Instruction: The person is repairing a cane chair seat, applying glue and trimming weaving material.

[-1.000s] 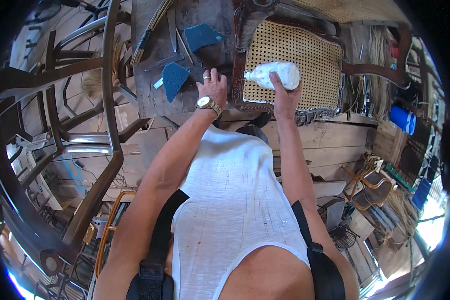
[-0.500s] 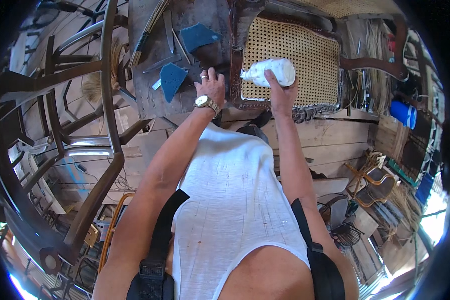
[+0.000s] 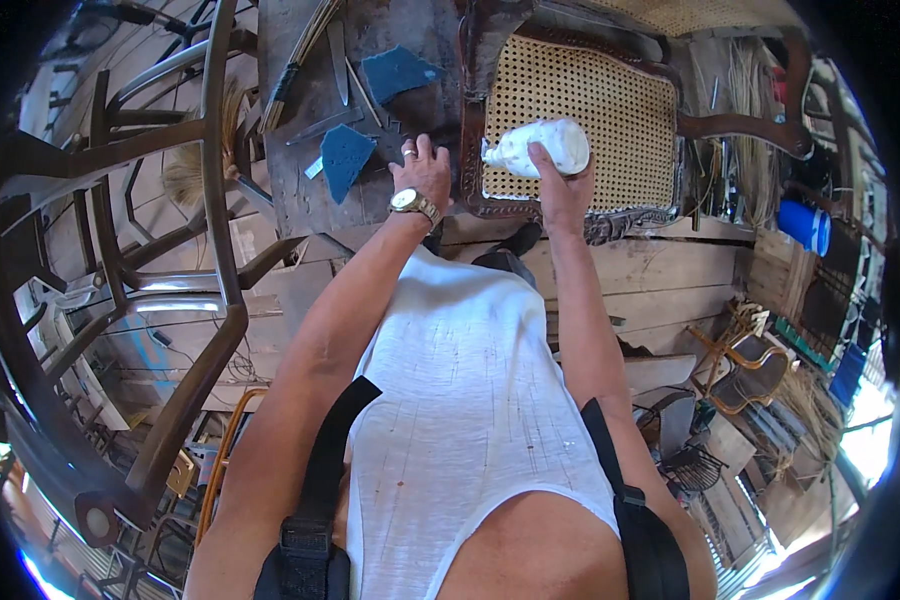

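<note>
A white squeeze bottle (image 3: 548, 143) lies tilted in my right hand (image 3: 567, 198), fingers wrapped round its wide end. Its narrow tip points left, close to the left border of a woven cane panel (image 3: 625, 105). That panel sits in a dark carved wooden chair frame (image 3: 473, 125), and white stuff shows along the panel's near and left borders. Fingers spread a little, my left hand (image 3: 423, 178) rests on the dark workbench (image 3: 410, 115) just left of the frame and holds nothing.
On the bench lie two blue sandpaper-like pieces (image 3: 346, 160), a knife-like blade (image 3: 338, 65) and a stick bundle (image 3: 295, 75). Dark wooden chair frames (image 3: 210, 150) crowd the left, with a straw broom (image 3: 195, 170) behind. A blue container (image 3: 805, 228) stands right, near cane strands (image 3: 750, 80).
The bottle has shifted very slightly, its tip staying near the cane panel's left border. My left hand remains on the bench.
</note>
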